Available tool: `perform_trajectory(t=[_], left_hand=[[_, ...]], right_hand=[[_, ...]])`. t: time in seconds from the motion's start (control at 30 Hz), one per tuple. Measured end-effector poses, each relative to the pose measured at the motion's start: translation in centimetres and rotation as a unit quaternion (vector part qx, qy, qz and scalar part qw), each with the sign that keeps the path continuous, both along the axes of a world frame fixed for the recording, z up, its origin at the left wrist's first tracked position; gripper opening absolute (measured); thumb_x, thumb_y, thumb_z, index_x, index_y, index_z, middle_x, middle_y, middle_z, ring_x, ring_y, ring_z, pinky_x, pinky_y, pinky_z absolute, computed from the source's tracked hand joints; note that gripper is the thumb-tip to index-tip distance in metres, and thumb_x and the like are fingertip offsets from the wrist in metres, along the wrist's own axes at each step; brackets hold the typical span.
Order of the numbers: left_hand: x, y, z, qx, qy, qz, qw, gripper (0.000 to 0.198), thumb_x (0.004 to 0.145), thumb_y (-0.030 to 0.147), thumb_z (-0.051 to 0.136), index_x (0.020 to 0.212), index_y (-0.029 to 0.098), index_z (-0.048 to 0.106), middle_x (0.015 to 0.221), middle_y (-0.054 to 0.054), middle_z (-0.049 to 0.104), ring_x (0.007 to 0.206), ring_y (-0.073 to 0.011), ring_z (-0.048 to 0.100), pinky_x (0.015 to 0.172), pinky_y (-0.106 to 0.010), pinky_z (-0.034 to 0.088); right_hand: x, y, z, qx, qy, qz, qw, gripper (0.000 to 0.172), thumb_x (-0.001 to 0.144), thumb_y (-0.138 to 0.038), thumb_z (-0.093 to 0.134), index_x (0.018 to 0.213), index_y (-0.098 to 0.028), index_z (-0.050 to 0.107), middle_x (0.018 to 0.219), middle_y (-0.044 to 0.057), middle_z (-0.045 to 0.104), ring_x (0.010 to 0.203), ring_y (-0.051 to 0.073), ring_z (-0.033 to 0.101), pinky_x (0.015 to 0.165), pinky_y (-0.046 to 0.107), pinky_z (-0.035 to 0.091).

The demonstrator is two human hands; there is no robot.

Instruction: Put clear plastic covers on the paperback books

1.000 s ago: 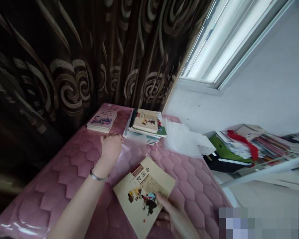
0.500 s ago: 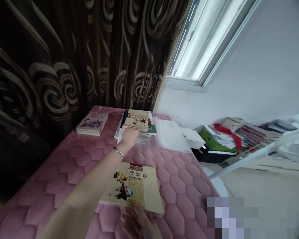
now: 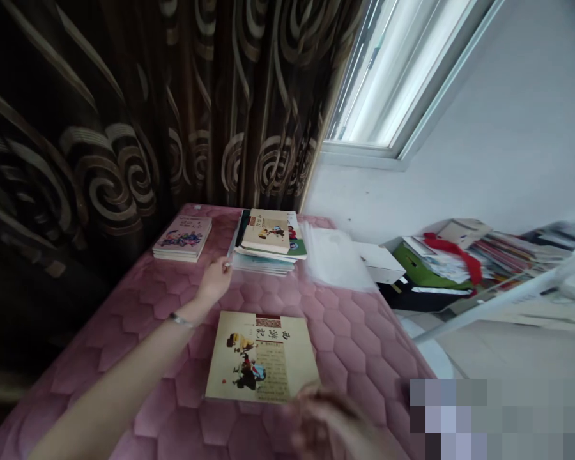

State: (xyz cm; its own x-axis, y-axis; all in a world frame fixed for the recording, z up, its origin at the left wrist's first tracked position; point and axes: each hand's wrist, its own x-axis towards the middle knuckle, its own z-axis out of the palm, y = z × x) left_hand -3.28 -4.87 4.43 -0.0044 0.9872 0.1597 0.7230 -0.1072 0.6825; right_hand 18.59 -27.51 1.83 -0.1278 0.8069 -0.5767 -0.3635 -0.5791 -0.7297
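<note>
My left hand is at the front left corner of a book stack, its fingers curled together by the lowest edges. What lies between those fingertips is too small to make out. On top of the stack rests a small cream book with an illustrated cover. Closer to me, a cream book with Chinese characters and painted figures lies flat on the pink quilted mattress. My right hand is at this book's near right corner, smeared by motion, so its fingers are unclear.
A short pile of pink-covered books sits at the back left. Clear plastic sheets lie right of the stack. Beyond the mattress are a white box and a green container with papers. A patterned curtain hangs behind.
My left hand has moved from the top of the stack down to its front left corner. My right hand has shifted right along the near book's edge.
</note>
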Motion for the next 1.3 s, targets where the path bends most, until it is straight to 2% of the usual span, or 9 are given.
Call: perform_trajectory(t=[0.07, 0.17, 0.3, 0.4, 0.6, 0.77, 1.0, 1.2, 1.3], left_hand=[[-2.1, -2.2, -1.2, -0.033, -0.007, -0.001, 0.999, 0.026, 0.084, 0.016, 0.045, 0.100, 0.012, 0.066, 0.100, -0.011, 0.071, 0.094, -0.0195, 0.066, 0.087, -0.031, 0.050], [-3.8, -6.1, -3.4, -0.083, -0.047, -0.003, 0.995, 0.025, 0.081, 0.022, 0.048, 0.094, 0.015, 0.068, 0.093, -0.008, 0.074, 0.090, -0.0211, 0.068, 0.084, -0.033, 0.053], [-3.4, -10.1, -5.7, -0.088, -0.126, -0.013, 0.988, 0.038, 0.080, 0.033, 0.050, 0.112, 0.016, 0.064, 0.117, -0.010, 0.068, 0.107, -0.0219, 0.064, 0.095, -0.034, 0.049], [-2.2, -11.5, -6.2, -0.053, -0.097, 0.008, 0.994, 0.044, 0.081, 0.034, 0.050, 0.119, 0.016, 0.061, 0.127, -0.011, 0.062, 0.118, -0.0225, 0.057, 0.103, -0.036, 0.042], [-0.9, -11.9, -6.2, -0.036, -0.044, 0.024, 0.998, 0.044, 0.081, 0.026, 0.047, 0.123, 0.014, 0.058, 0.130, -0.012, 0.059, 0.123, -0.0223, 0.053, 0.107, -0.036, 0.037], [-1.0, -11.7, -6.3, -0.046, -0.034, 0.025, 0.998, 0.044, 0.082, 0.024, 0.048, 0.123, 0.015, 0.057, 0.131, -0.012, 0.059, 0.123, -0.0222, 0.053, 0.107, -0.036, 0.037], [-1.4, -11.5, -6.8, -0.056, -0.057, 0.028, 0.996, 0.043, 0.080, 0.023, 0.051, 0.122, 0.015, 0.055, 0.129, -0.013, 0.060, 0.120, -0.0228, 0.056, 0.105, -0.038, 0.039], [-1.8, -6.7, -6.2, -0.032, -0.221, 0.043, 0.974, 0.045, 0.077, 0.033, 0.057, 0.116, 0.011, 0.051, 0.118, -0.018, 0.062, 0.105, -0.0228, 0.064, 0.092, -0.037, 0.050], [-1.8, -4.3, -5.5, -0.077, -0.315, -0.015, 0.946, 0.043, 0.077, 0.038, 0.058, 0.112, 0.014, 0.050, 0.106, -0.013, 0.069, 0.090, -0.0197, 0.069, 0.083, -0.037, 0.054]], right_hand=[[2.5, 2.9, 0.3, 0.094, -0.092, -0.072, 0.989, 0.030, 0.055, -0.040, 0.079, 0.074, -0.019, 0.066, 0.087, 0.007, 0.073, 0.076, 0.023, 0.068, 0.069, 0.032, 0.053], [5.2, 8.7, -0.9, 0.212, -0.232, -0.188, 0.930, 0.031, 0.057, -0.039, 0.074, 0.082, -0.023, 0.066, 0.093, 0.005, 0.071, 0.095, 0.025, 0.064, 0.085, 0.034, 0.050], [5.9, 15.2, -3.8, 0.215, -0.240, -0.216, 0.922, 0.033, 0.057, -0.039, 0.070, 0.084, -0.022, 0.060, 0.094, 0.005, 0.069, 0.091, 0.023, 0.065, 0.081, 0.035, 0.052], [5.1, 17.4, -5.1, 0.210, -0.226, -0.205, 0.929, 0.030, 0.057, -0.038, 0.069, 0.079, -0.021, 0.057, 0.086, 0.004, 0.069, 0.083, 0.020, 0.066, 0.077, 0.033, 0.054], [4.2, 18.0, -5.3, 0.208, -0.256, -0.193, 0.924, 0.037, 0.055, -0.038, 0.073, 0.085, -0.018, 0.064, 0.086, 0.006, 0.071, 0.088, 0.025, 0.066, 0.076, 0.034, 0.054], [3.4, 17.7, -4.4, 0.236, -0.253, -0.157, 0.925, 0.030, 0.057, -0.040, 0.074, 0.076, -0.019, 0.066, 0.085, 0.004, 0.072, 0.091, 0.025, 0.065, 0.084, 0.037, 0.052], [1.8, 16.1, -4.2, 0.298, -0.072, -0.175, 0.936, 0.041, 0.061, -0.052, 0.077, 0.076, -0.022, 0.053, 0.089, 0.004, 0.071, 0.079, 0.022, 0.070, 0.080, 0.038, 0.056], [2.0, 16.1, -4.6, 0.304, -0.081, -0.182, 0.932, 0.046, 0.062, -0.058, 0.074, 0.080, -0.022, 0.050, 0.093, 0.005, 0.071, 0.079, 0.021, 0.070, 0.080, 0.038, 0.055], [2.0, 16.2, -4.5, 0.300, -0.091, -0.182, 0.932, 0.049, 0.061, -0.060, 0.074, 0.080, -0.023, 0.049, 0.091, 0.005, 0.071, 0.079, 0.022, 0.070, 0.078, 0.038, 0.056]])
